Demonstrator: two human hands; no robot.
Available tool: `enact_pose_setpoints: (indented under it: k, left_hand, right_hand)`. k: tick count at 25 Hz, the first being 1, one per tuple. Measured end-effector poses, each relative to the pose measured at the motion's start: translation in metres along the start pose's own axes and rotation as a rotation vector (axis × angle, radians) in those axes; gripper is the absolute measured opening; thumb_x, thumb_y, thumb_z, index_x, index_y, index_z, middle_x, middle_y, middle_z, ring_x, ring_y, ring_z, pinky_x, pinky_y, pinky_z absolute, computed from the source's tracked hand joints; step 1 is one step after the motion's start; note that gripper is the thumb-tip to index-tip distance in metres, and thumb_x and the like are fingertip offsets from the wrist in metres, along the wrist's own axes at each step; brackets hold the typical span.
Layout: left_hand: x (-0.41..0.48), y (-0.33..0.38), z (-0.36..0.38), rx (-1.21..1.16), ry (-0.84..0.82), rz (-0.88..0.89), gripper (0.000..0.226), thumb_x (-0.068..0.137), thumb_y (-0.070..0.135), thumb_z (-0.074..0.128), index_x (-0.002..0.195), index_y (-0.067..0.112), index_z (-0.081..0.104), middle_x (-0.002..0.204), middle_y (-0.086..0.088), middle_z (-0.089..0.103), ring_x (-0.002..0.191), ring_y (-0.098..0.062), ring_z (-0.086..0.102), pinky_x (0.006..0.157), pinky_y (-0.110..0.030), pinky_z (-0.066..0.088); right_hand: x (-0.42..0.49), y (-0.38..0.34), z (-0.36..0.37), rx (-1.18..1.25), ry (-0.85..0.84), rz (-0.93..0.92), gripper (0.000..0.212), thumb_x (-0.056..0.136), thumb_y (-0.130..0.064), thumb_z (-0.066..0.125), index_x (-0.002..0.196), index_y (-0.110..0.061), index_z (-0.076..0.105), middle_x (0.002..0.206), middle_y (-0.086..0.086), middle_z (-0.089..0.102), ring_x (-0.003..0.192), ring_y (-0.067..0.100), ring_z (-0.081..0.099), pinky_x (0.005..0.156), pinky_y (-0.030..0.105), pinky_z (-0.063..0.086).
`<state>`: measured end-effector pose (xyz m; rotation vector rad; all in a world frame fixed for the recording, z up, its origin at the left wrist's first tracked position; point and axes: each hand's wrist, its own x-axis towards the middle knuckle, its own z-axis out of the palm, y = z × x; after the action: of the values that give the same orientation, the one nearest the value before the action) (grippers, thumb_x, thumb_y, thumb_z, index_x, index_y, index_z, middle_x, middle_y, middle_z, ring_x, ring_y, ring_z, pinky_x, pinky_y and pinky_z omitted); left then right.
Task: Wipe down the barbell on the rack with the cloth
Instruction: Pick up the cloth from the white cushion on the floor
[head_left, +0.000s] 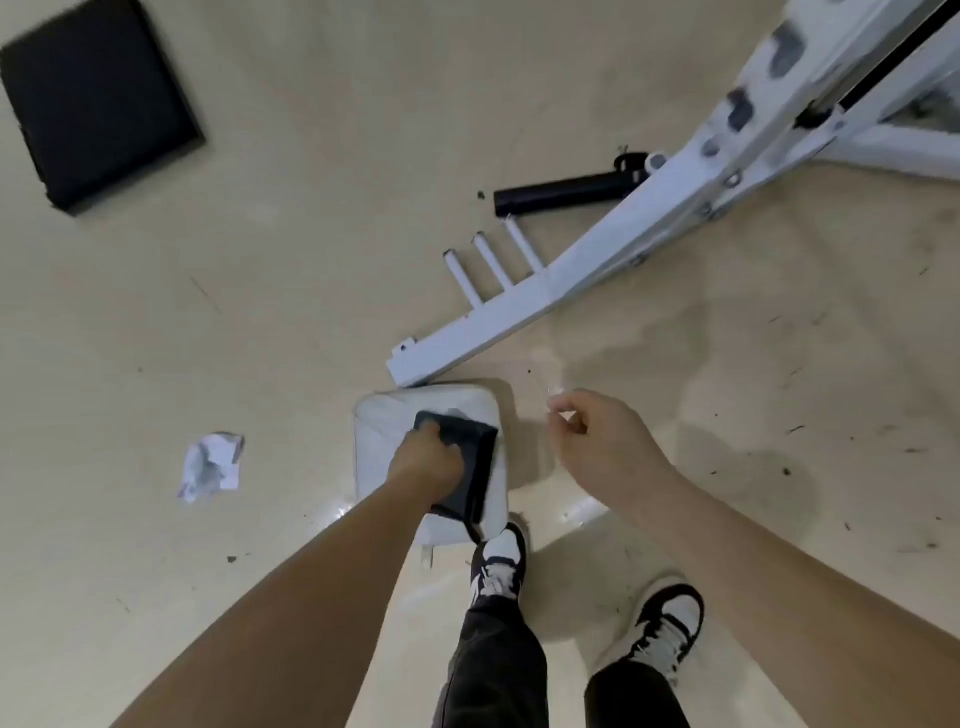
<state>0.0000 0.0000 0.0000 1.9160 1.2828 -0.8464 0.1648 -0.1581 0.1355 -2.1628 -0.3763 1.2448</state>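
Two hands (426, 460) (605, 447), three pegs (493, 262), two shoes (500, 564)

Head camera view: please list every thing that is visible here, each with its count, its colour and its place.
barbell end: one, black, sticks out of the rack, upper middle
rack: one, white, upper right down to centre
pegs: three, white, on the rack's lower beam
mat: one, black, floor, upper left
crumpled paper: one, white, floor, left
cushion: one, white, floor, at the rack's foot
dark flat item: one, black, on the cushion; whether it is the cloth, cannot tell
floor: one, beige, all around
shoes: two, black and white, bottom centre
left hand: one, grips the dark flat item
right hand: one, loosely curled, holds nothing visible, right of the cushion
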Motion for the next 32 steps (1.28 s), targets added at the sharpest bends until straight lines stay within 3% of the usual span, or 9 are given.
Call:
enact_pose_setpoints:
  k: [4,6,10,13,16,19,25,29,32]
  left_hand:
    - [0.040,-0.017,0.018,-0.108,-0.024,-0.091,0.082,0.093,0.034,0.066,0.158,0.016,0.019,0.145,-0.015,0.047,0.132,-0.040,0.049,0.105,-0.050,0.048]
    - [0.046,-0.022,0.021,-0.080,-0.022,-0.159,0.079,0.089,0.038,0.072,0.152,0.013,0.030,0.139,-0.015,0.051,0.129,-0.040,0.050,0.104,-0.048,0.049]
    - [0.023,-0.001,0.015,-0.192,-0.082,-0.067,0.037,0.088,0.037,0.068,0.117,0.015,0.063,0.110,-0.010,0.070,0.103,-0.032,0.064,0.095,-0.045,0.055]
    - [-0.050,0.057,-0.011,-0.470,-0.150,0.035,0.024,0.089,0.032,0.062,0.108,0.019,0.067,0.100,-0.006,0.072,0.090,-0.025,0.068,0.082,-0.037,0.059]
    - [-0.144,0.132,-0.059,-0.741,-0.205,0.121,0.034,0.088,0.034,0.064,0.119,0.023,0.066,0.113,-0.004,0.073,0.101,-0.022,0.069,0.092,-0.041,0.057]
    - [-0.252,0.199,-0.110,-0.928,-0.236,0.254,0.038,0.080,0.037,0.071,0.115,0.024,0.071,0.107,-0.003,0.079,0.102,-0.025,0.073,0.096,-0.047,0.059]
    - [-0.444,0.288,-0.177,-1.057,-0.536,0.648,0.044,0.091,0.026,0.069,0.132,0.008,0.065,0.129,-0.021,0.069,0.121,-0.038,0.066,0.104,-0.054,0.052]
    - [-0.526,0.342,-0.180,-0.933,-0.258,0.804,0.029,0.089,0.033,0.073,0.116,0.024,0.074,0.119,-0.008,0.074,0.114,-0.034,0.069,0.097,-0.047,0.058]
    - [-0.566,0.374,-0.178,-1.011,-0.293,0.763,0.030,0.093,0.042,0.072,0.120,0.031,0.068,0.122,-0.005,0.074,0.113,-0.028,0.071,0.094,-0.050,0.059]
  right_hand:
    - [0.035,0.008,0.030,0.020,-0.011,0.028,0.017,0.098,-0.027,0.053,0.095,-0.022,0.069,0.073,0.004,0.063,0.064,0.015,0.053,0.065,0.034,0.050]
    - [0.037,0.012,0.032,0.054,-0.016,0.032,0.017,0.098,-0.028,0.054,0.095,-0.022,0.070,0.081,0.010,0.070,0.067,0.020,0.060,0.063,0.029,0.048]
    - [0.021,0.010,0.006,0.152,0.016,0.095,0.016,0.098,-0.029,0.057,0.103,-0.023,0.071,0.092,0.008,0.072,0.086,0.026,0.070,0.073,0.033,0.054]
    - [-0.020,-0.004,-0.029,0.245,0.071,0.183,0.017,0.100,-0.026,0.055,0.108,-0.021,0.069,0.096,0.006,0.072,0.086,0.020,0.069,0.085,0.039,0.057]
    - [-0.073,-0.024,-0.076,0.297,0.145,0.253,0.037,0.098,-0.035,0.056,0.132,-0.020,0.059,0.120,-0.002,0.064,0.108,0.018,0.063,0.100,0.044,0.053]
    - [-0.135,-0.054,-0.142,0.412,0.222,0.242,0.058,0.093,-0.049,0.061,0.145,-0.026,0.048,0.140,-0.007,0.052,0.128,0.017,0.054,0.109,0.044,0.046]
    - [-0.281,-0.112,-0.279,0.681,0.269,0.066,0.032,0.096,-0.043,0.062,0.098,-0.013,0.072,0.098,0.006,0.078,0.093,0.025,0.073,0.079,0.041,0.058]
    - [-0.352,-0.136,-0.337,0.770,0.374,-0.047,0.027,0.094,-0.042,0.065,0.095,-0.015,0.067,0.089,0.006,0.078,0.086,0.027,0.075,0.079,0.046,0.062]
    - [-0.376,-0.150,-0.365,0.694,0.449,-0.142,0.033,0.092,-0.046,0.065,0.077,-0.018,0.058,0.076,-0.001,0.070,0.072,0.018,0.067,0.067,0.038,0.057]
